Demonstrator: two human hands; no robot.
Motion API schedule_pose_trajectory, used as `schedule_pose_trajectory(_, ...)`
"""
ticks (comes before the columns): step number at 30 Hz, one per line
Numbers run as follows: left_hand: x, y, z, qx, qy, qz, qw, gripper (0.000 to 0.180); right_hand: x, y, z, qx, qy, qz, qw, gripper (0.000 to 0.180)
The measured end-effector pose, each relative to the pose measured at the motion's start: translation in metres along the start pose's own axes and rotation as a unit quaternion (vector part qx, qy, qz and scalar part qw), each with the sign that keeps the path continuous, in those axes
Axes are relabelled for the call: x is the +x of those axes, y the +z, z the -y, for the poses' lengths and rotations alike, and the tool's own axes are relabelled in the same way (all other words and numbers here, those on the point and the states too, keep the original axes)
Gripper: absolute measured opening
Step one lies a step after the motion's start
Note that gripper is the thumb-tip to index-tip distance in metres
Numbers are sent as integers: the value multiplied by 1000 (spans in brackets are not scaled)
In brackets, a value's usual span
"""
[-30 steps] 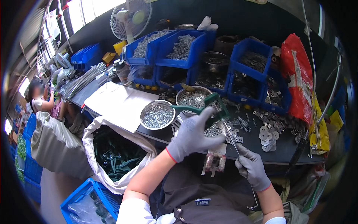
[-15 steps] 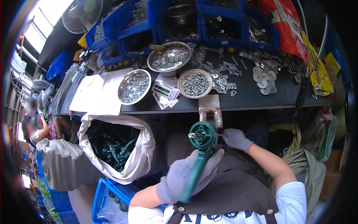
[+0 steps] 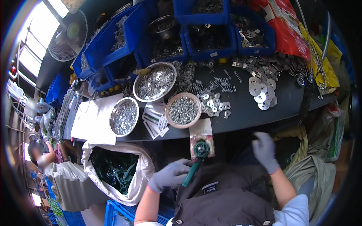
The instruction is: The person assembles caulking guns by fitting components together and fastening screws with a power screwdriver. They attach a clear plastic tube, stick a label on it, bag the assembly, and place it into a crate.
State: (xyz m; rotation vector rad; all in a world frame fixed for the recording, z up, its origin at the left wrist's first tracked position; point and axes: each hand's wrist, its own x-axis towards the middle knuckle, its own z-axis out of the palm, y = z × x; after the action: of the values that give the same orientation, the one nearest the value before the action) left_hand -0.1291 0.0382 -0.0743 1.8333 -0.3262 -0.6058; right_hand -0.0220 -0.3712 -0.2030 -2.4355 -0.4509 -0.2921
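we are holding our grey-gloved left hand (image 3: 171,176) just beside a dark green hand tool with a round, wheel-like head and a long handle (image 3: 196,165); its fingers are curving loosely toward the handle, and we are unable to tell whether they are touching or gripping it. the tool's head is lying over a pale, flat fixture with wrapped-looking sides (image 3: 201,128) at the front edge of the black counter (image 3: 241,116), and its handle is pointing back toward our body. we are raising our grey-gloved right hand (image 3: 265,151) well apart from the tool, its fingers extending loosely around nothing that we are seeing. behind the fixture, a round, pinkish bowl (image 3: 181,125) is holding small metal bolts, and two round steel bowls (image 3: 152,101) are standing to its left. below the counter's edge, near our left hand, a white cloth sack (image 3: 146,169) is holding dark green parts (image 3: 117,171).
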Motion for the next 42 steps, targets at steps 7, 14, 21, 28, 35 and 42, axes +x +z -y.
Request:
schedule_pose_trajectory(7, 96, -50, -93, 209, 94, -250, 941, 21, -149, 6, -256, -181, 463, 49, 866, 47)
schedule_pose_trajectory(14, 253, -44, -98, 551, 73, -177, 812, 23, -234, 100, -249, -188, 489, 160, 837, 56)
schedule_pose_trajectory(21, 282, -62, -98, 653, -40, -155, 740, 17, -208, 58, -221, -70, 514, 43, 854, 27)
schedule_pose_trajectory(28, 280, -64, -87, 643, 60, -101, 757, 18, -211, 56, -229, -7, 506, -65, 860, 24)
schedule_pose_trajectory(35, 278, -83, -99, 617, -29, -177, 766, 25, -186, 20, -207, 161, 479, -68, 860, 26)
schedule_pose_trajectory(42, 151, -92, -105, 345, 227, -369, 833, 31, -117, -60, -122, 446, 532, -37, 719, 23)
